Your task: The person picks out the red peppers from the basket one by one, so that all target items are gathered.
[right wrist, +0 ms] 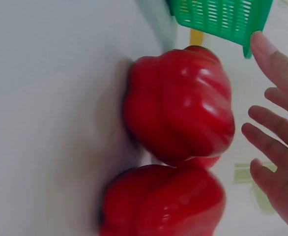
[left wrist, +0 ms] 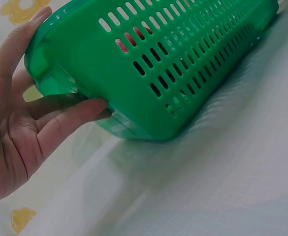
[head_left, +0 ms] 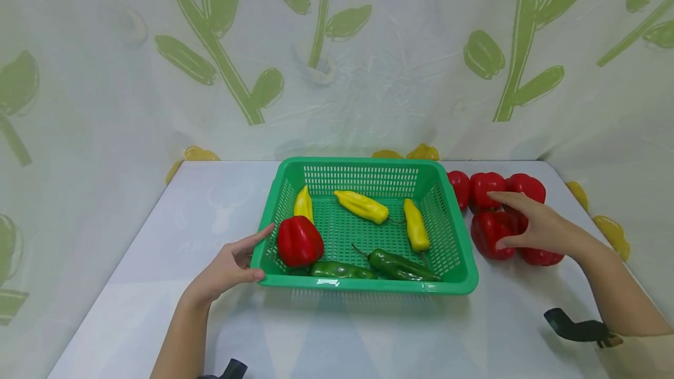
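A green plastic basket (head_left: 368, 286) stands mid-table. My left hand (head_left: 226, 271) grips its front left corner, thumb and fingers about the rim; the left wrist view shows fingers under the rim (left wrist: 41, 69). Inside, a red bell pepper (head_left: 299, 242) lies at the left, near yellow peppers (head_left: 363, 206) and long green peppers (head_left: 402, 265). Right of the basket sit several more red bell peppers (head_left: 489, 233). Over these my right hand (head_left: 542, 227) is held with fingers spread. The right wrist view shows a gap between that hand (right wrist: 286, 147) and the nearest bell pepper (right wrist: 181, 105).
The basket's right wall (head_left: 458, 233) stands close beside the loose bell peppers. A pale patterned table (head_left: 174, 238) extends to both sides and the front. Behind it hangs a white sheet (head_left: 384, 92) with green and yellow plant prints.
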Demonstrator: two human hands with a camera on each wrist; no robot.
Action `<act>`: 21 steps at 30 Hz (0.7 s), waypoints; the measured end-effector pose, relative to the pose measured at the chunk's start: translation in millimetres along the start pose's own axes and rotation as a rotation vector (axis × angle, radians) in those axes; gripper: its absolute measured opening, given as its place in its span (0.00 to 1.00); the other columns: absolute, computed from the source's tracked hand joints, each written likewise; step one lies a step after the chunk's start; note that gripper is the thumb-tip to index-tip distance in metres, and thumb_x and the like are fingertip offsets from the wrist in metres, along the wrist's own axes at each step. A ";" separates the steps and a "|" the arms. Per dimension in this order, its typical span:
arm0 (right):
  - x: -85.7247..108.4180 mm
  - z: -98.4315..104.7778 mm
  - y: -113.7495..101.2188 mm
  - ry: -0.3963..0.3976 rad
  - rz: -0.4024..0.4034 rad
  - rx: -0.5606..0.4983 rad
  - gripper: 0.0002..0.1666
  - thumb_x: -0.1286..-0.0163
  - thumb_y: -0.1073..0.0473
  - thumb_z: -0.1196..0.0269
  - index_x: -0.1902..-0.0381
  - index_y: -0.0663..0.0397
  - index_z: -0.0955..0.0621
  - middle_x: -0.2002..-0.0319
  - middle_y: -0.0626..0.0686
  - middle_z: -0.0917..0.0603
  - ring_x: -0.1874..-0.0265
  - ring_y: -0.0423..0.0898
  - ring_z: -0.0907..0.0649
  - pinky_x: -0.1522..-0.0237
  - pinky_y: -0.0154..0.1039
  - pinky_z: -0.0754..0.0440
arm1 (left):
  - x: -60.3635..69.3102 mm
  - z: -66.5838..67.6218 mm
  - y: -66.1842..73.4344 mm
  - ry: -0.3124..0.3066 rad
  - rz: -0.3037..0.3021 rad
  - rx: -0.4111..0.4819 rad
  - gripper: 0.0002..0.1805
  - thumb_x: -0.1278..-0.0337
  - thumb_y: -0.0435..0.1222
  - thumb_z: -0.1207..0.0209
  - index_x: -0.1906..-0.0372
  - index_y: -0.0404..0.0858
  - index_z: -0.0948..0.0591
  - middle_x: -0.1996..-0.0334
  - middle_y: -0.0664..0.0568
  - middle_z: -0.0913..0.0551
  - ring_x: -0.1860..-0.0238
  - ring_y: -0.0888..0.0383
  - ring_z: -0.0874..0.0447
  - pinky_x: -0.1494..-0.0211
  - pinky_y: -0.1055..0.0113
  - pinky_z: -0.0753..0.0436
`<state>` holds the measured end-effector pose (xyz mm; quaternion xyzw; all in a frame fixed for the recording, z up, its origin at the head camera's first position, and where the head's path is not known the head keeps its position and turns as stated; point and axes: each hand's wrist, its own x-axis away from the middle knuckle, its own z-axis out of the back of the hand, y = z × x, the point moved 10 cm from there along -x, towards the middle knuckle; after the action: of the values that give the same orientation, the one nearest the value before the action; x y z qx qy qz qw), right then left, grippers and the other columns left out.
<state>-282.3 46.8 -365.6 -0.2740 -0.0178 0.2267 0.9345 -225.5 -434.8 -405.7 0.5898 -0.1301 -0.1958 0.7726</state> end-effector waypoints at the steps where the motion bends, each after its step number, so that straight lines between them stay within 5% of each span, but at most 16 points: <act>1: -0.2 1.6 -1.4 0.004 0.001 -0.002 0.59 0.63 0.55 0.20 0.33 0.60 0.36 0.39 0.67 0.34 0.43 0.69 0.37 0.67 0.59 0.18 | 0.1 -0.4 0.6 -0.002 -0.006 -0.002 0.42 0.48 0.34 0.35 0.29 0.35 0.41 0.33 0.32 0.38 0.48 0.63 0.22 0.53 0.67 0.18; 8: -3.9 15.3 -16.1 0.040 0.052 -0.012 0.57 0.62 0.57 0.21 0.33 0.58 0.35 0.40 0.63 0.32 0.44 0.62 0.34 0.68 0.55 0.17 | -0.7 0.5 1.5 0.003 -0.007 -0.002 0.41 0.48 0.32 0.36 0.29 0.34 0.40 0.31 0.33 0.40 0.46 0.66 0.25 0.52 0.67 0.18; 14: -9.0 23.0 -26.3 0.051 0.074 -0.009 0.56 0.59 0.58 0.22 0.31 0.50 0.35 0.39 0.58 0.30 0.45 0.43 0.34 0.66 0.45 0.16 | -0.6 0.5 -1.4 0.005 0.017 -0.012 0.42 0.48 0.33 0.35 0.29 0.36 0.41 0.31 0.34 0.40 0.47 0.66 0.24 0.51 0.68 0.19; 21: -15.6 29.2 -45.3 0.028 0.156 -0.015 0.56 0.56 0.57 0.23 0.30 0.52 0.37 0.37 0.61 0.32 0.42 0.34 0.36 0.64 0.53 0.16 | -1.2 -0.5 -1.2 -0.002 0.018 -0.005 0.42 0.48 0.33 0.35 0.28 0.36 0.41 0.33 0.33 0.38 0.50 0.63 0.21 0.53 0.66 0.18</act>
<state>-282.2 20.9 -315.8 -0.2849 0.0150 0.2947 0.9120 -226.5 -434.1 -406.9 0.5863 -0.1358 -0.1897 0.7757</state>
